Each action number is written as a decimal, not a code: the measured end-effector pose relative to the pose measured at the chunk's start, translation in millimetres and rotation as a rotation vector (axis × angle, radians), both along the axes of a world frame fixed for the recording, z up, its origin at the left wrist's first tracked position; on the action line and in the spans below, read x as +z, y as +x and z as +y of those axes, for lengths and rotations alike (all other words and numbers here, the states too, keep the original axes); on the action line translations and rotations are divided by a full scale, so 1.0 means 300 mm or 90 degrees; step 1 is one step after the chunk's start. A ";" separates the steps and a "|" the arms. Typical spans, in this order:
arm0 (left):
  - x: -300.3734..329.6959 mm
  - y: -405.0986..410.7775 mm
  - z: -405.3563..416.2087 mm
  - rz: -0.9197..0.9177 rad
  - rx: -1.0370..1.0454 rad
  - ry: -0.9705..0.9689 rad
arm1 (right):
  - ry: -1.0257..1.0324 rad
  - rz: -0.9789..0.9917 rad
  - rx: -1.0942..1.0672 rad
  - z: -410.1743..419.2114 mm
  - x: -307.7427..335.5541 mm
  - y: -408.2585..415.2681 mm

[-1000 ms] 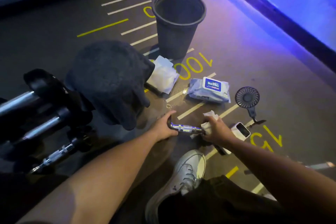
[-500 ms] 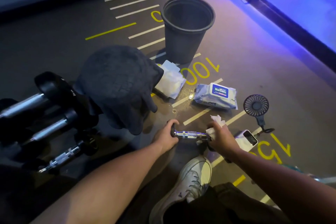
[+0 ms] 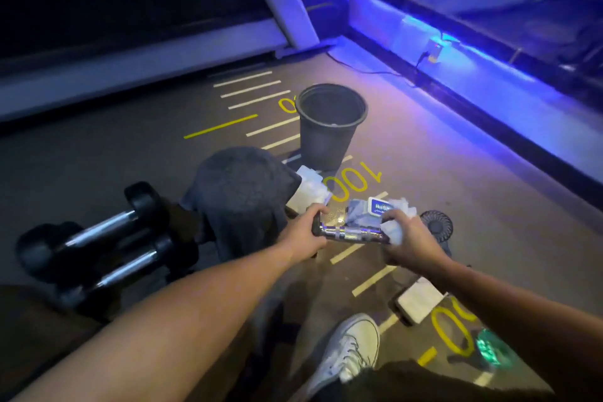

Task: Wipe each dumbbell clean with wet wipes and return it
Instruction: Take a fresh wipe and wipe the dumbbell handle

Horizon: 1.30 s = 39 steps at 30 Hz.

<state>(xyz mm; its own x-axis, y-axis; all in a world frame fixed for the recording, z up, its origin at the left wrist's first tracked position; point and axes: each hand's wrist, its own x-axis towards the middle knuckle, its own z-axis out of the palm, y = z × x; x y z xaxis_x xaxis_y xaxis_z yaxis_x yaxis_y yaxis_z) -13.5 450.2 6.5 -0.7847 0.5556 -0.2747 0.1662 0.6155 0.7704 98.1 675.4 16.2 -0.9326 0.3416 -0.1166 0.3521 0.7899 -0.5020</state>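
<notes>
Left hand (image 3: 301, 232) grips one end of the dumbbell (image 3: 350, 233), fingers curled round the dark head. Right hand (image 3: 406, 240) grips the other end through a crumpled white wipe (image 3: 399, 222). Dumbbell lies roughly level between both hands, chrome handle showing, above the floor (image 3: 440, 173). Wipe pack (image 3: 368, 210) just behind it, partly hidden by the right hand. Fan (image 3: 437, 225) just right of the hand. Bin (image 3: 329, 124) further back, upright. Dark towel (image 3: 241, 196) draped left of the hands, folded white wipes (image 3: 308, 189) beside it. Rack dumbbells (image 3: 107, 245) at far left. White shoe (image 3: 349, 349) below the hands. Phone-like white block (image 3: 419, 300) on the floor at lower right.
</notes>
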 end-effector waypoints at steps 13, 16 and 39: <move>0.476 -0.177 -0.225 0.178 0.009 0.123 | -0.033 0.149 0.010 -0.162 0.444 -0.199; 0.488 -0.239 -0.329 0.204 0.014 0.120 | -0.040 0.171 0.042 -0.255 0.458 -0.266; 0.360 -0.549 -0.690 0.151 0.090 0.000 | 0.021 0.073 0.197 -0.517 0.350 -0.699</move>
